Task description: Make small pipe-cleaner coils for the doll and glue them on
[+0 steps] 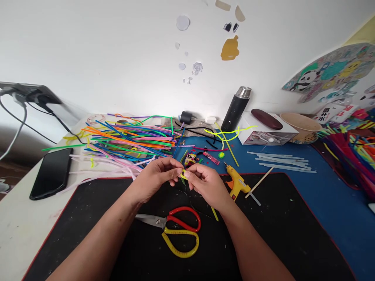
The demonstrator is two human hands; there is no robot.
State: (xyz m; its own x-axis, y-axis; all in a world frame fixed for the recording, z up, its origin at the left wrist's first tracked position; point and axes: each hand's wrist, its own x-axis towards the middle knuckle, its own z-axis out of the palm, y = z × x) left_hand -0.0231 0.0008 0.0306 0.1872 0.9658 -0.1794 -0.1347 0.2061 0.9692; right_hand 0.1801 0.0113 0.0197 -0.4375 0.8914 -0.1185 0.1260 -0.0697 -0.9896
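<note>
Between the fingertips of both hands is a small bent yellow pipe cleaner [183, 174]. My left hand [164, 171] pinches one side of it, thumb against forefinger. From the other side my right hand [203, 179] grips it the same way. Part of the piece is hidden by the fingers. Just beyond the hands sits a small colourful figure [191, 157]. Below them, scissors [178, 228] with one red and one yellow handle lie on the black mat [123, 253]. A yellow glue gun [236, 182] rests right of my right hand.
Many coloured pipe cleaners [131, 136] are heaped at the back left, near a black phone [51, 173]. Glue sticks [284, 162] lie at the right. Behind stand a black thermos [236, 109], a white box [266, 130] and a basket [301, 127].
</note>
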